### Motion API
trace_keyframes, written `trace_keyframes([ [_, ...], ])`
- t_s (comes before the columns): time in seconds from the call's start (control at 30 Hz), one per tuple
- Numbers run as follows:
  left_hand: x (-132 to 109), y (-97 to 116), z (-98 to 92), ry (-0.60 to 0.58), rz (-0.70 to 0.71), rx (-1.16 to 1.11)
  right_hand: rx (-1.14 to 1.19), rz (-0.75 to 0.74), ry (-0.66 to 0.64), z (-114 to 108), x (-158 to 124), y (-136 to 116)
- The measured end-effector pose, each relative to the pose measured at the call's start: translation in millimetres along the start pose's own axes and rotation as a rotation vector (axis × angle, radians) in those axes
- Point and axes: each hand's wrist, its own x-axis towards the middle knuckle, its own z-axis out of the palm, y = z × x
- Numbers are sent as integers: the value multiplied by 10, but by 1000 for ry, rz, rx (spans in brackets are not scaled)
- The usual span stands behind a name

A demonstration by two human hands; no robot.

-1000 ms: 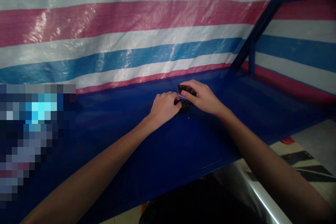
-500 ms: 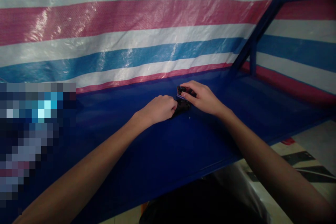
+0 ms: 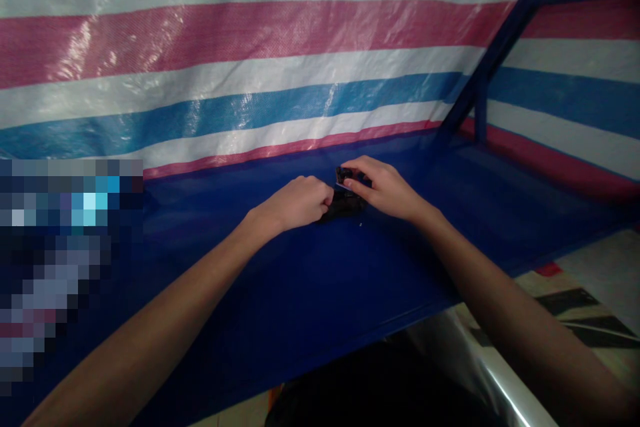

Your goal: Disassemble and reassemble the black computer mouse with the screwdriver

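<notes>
- Pinching a small dark piece [image 3: 343,175] just right of frame centre: right hand [image 3: 379,181].
- Black item [image 3: 346,207] just below it.
- Left hand [image 3: 305,202] curled near centre; cannot tell what it grips.

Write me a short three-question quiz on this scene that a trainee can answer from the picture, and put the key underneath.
1. What colour is the surface beneath the left hand and the right hand?

2. True or false: the left hand is spread out flat with its palm turned up.

3. Which of these is the right hand holding?
A) A white plate
B) A small dark piece
C) A red cloth

Key:
1. Dark blue.
2. False: it is curled, with the back of the hand and the knuckles showing.
3. B.
</notes>
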Motion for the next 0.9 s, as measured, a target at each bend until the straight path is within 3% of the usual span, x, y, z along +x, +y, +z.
trace_keyframes([
  [0.2,29,-42,-2,9,57,41,-12,-3,-5,4,5,18],
  [0.43,37,-103,58,35,103,-82,-15,-2,-24,11,-1,9],
  [0.7,10,-220,200,44,30,-312,-10,-13,-64,42,4,9],
  [0.9,-58,-101,195,141,-111,-325,1,-5,-118,39,-10,-42],
])
